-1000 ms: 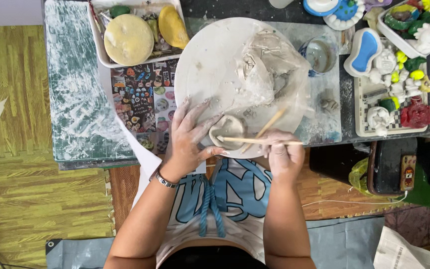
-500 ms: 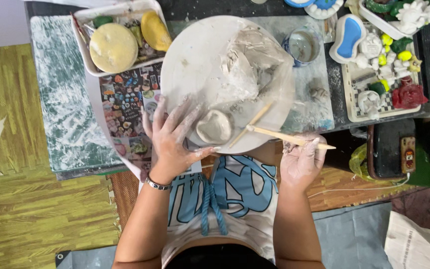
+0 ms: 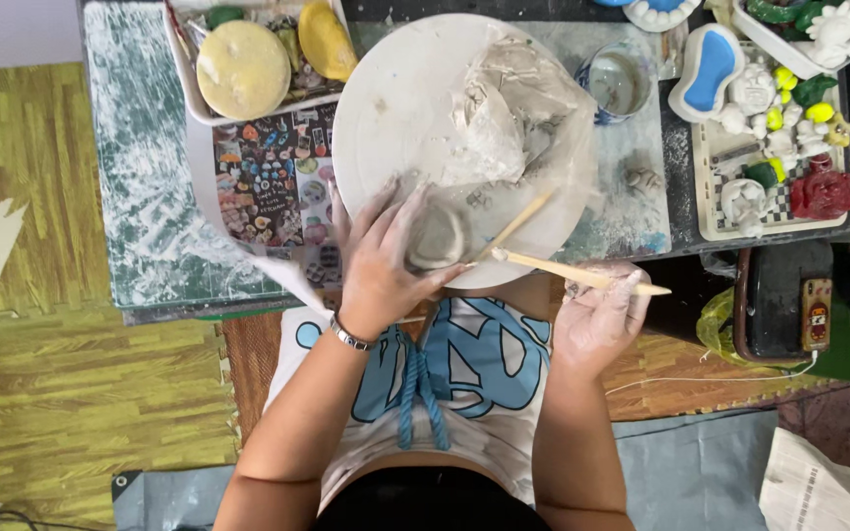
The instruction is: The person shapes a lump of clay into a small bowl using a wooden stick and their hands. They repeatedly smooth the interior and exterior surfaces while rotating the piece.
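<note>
My left hand [image 3: 381, 261] cups a small grey clay pot [image 3: 437, 236] at the near edge of a round white board [image 3: 395, 108]. My right hand [image 3: 597, 320], smeared with clay, holds a thin wooden modelling stick [image 3: 573, 272] whose tip points left towards the pot. A second wooden stick [image 3: 518, 222] lies on the board beside the pot. A lump of clay in clear plastic wrap [image 3: 504, 113] sits further back on the board.
A white tray [image 3: 189, 84] with a round yellow sponge [image 3: 243, 69] is at the back left. A water cup [image 3: 617, 84] stands right of the board, beside a checked tray [image 3: 705, 192] of painted clay figures. A dark box [image 3: 784, 300] sits at the right.
My right hand has drawn back to the right with the stick, away from the pot. My left hand stays on the pot and has closed further round it.
</note>
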